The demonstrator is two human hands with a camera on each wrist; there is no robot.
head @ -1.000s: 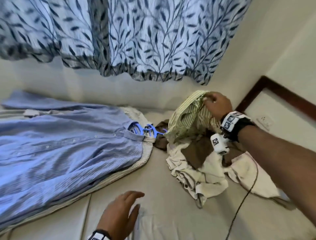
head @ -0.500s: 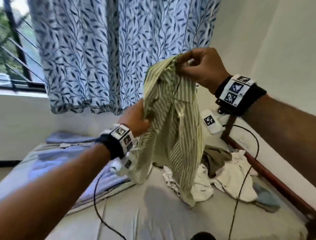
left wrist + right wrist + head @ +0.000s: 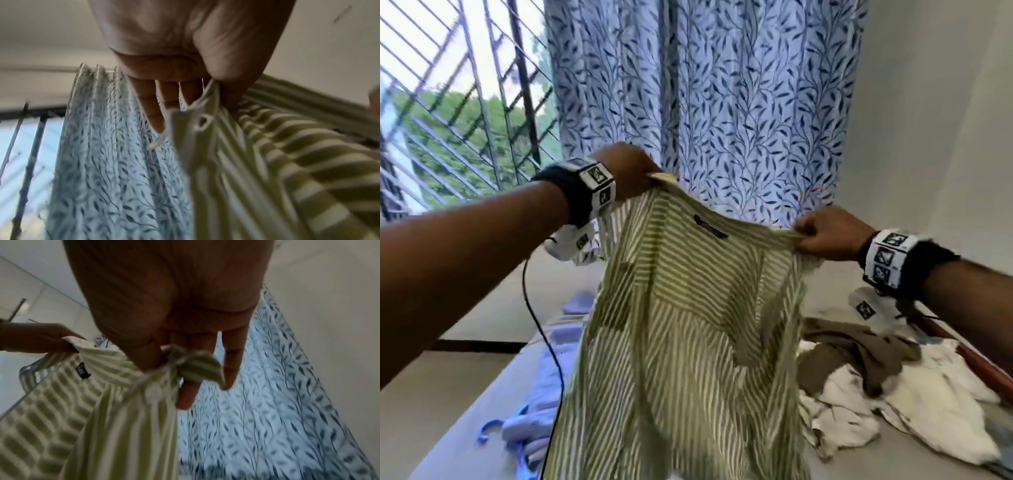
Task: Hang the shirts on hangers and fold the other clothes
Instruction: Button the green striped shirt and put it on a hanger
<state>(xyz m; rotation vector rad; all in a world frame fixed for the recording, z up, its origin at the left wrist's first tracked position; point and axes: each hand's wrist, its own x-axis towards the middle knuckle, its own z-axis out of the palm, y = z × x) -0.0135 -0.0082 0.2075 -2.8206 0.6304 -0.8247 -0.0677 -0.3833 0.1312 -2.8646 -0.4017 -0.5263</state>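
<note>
At the centre of the frame, a green striped shirt (image 3: pixel 688 335) is held up by its collar, pinched at one end by the left hand (image 3: pixel 626 171) and at the other by the right hand (image 3: pixel 828 234), above the bed (image 3: pixel 448 394).

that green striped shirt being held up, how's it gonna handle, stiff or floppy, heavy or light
Probably floppy: the green striped shirt sags between the left hand and right hand and hangs in loose folds. Likely light and thin, since each hand carries it by a pinch and light shows through the cloth. The collar edge looks a little firmer, so it may keep its line.
</note>
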